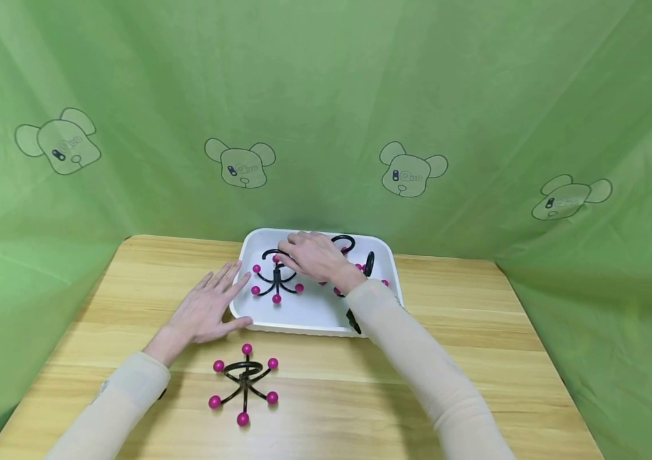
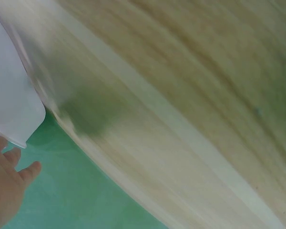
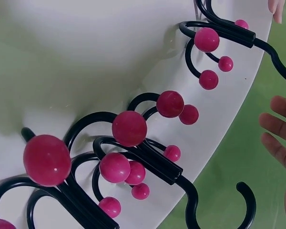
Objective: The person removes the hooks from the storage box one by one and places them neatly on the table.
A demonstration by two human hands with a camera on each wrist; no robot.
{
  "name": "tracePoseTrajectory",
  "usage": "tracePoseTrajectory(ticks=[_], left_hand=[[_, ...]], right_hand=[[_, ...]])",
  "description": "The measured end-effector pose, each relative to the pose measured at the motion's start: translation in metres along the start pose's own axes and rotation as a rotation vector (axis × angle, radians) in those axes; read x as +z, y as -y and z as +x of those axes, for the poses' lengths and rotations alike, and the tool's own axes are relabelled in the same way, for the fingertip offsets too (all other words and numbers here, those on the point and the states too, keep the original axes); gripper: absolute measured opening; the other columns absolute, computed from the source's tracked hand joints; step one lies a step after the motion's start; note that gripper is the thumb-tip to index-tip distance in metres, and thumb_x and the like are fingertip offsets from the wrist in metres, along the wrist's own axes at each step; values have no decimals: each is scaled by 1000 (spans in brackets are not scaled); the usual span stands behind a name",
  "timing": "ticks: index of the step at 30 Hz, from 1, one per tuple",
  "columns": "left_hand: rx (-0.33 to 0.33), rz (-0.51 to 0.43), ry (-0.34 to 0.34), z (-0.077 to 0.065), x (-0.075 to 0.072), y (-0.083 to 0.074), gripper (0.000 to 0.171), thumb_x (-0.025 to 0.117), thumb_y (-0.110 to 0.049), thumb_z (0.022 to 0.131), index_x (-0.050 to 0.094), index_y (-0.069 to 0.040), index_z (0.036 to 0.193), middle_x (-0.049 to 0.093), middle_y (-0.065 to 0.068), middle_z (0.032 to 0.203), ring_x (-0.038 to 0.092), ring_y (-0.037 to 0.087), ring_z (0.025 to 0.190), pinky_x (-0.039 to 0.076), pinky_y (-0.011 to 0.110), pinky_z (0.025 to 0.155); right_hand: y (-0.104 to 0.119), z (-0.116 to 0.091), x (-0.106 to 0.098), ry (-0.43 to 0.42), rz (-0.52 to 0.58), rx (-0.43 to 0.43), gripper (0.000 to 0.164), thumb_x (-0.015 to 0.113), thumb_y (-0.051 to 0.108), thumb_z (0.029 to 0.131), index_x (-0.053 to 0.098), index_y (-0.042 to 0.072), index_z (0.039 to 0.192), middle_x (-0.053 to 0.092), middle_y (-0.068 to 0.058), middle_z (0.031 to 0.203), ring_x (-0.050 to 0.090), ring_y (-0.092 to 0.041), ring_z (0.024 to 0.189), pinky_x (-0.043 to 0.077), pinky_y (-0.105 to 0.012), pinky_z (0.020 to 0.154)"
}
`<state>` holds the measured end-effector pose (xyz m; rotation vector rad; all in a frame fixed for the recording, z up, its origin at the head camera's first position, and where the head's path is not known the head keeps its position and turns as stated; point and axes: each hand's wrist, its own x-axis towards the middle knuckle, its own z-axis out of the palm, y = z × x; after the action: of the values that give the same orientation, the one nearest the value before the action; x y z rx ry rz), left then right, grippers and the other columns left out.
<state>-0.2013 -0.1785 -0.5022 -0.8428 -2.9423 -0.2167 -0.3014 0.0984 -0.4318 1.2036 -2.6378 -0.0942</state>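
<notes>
A black wire hanging rack point(image 1: 277, 278), with curved arms ending in pink balls and a hook on top, stands at the left inside the white tray point(image 1: 303, 324). My right hand point(image 1: 315, 259) is over the tray, thumb and forefinger at this rack's hook, which the hand partly hides. In the right wrist view the other fingers point(image 3: 279, 124) stretch out loosely beside the black stem. My left hand point(image 1: 205, 310) lies with spread, straight fingers against the tray's left rim. Another such rack point(image 1: 244, 378) rests on the table in front of the left hand.
Two more racks, one with its hook point(image 1: 370, 263) upright, are on the tray's right side, partly behind my right forearm. The tray sits near the back edge of the wooden table point(image 1: 463, 345). A green curtain point(image 1: 326, 96) hangs behind and at both sides.
</notes>
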Motion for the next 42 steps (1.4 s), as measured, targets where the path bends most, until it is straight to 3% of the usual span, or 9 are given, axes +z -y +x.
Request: tracePoseTrajectory(ticks=[12, 25, 37, 42], left_hand=[[0, -5, -6, 0, -1, -2, 98, 54, -73, 96, 25, -14, 168, 13, 16, 178, 20, 40, 165, 25, 62, 133], [-8, -6, 0, 0, 0, -1, 98, 54, -73, 96, 24, -14, 168, 11, 16, 178, 18, 39, 165, 24, 62, 133], [-6, -10, 0, -1, 0, -2, 97, 55, -72, 96, 25, -14, 168, 12, 16, 178, 18, 39, 165, 23, 62, 133], [-9, -10, 0, -1, 0, -1, 97, 55, -72, 96, 24, -14, 168, 11, 16, 178, 18, 39, 165, 23, 62, 133]], right_hand=[[1, -7, -6, -46, -22, -30, 29, 47, 42, 112, 63, 19, 105, 61, 0, 90, 59, -16, 75, 54, -30, 65], [6, -18, -27, -44, -58, -24, 29, 46, 42, 113, 65, 21, 109, 68, 1, 98, 68, -18, 88, 60, -32, 76], [11, -33, -45, -113, -67, -22, 30, 47, 43, 112, 68, 22, 106, 70, 2, 97, 66, -18, 86, 59, -33, 77], [15, -41, -55, -127, -72, -25, 30, 49, 43, 112, 69, 22, 107, 69, 2, 97, 67, -20, 90, 62, -36, 86]])
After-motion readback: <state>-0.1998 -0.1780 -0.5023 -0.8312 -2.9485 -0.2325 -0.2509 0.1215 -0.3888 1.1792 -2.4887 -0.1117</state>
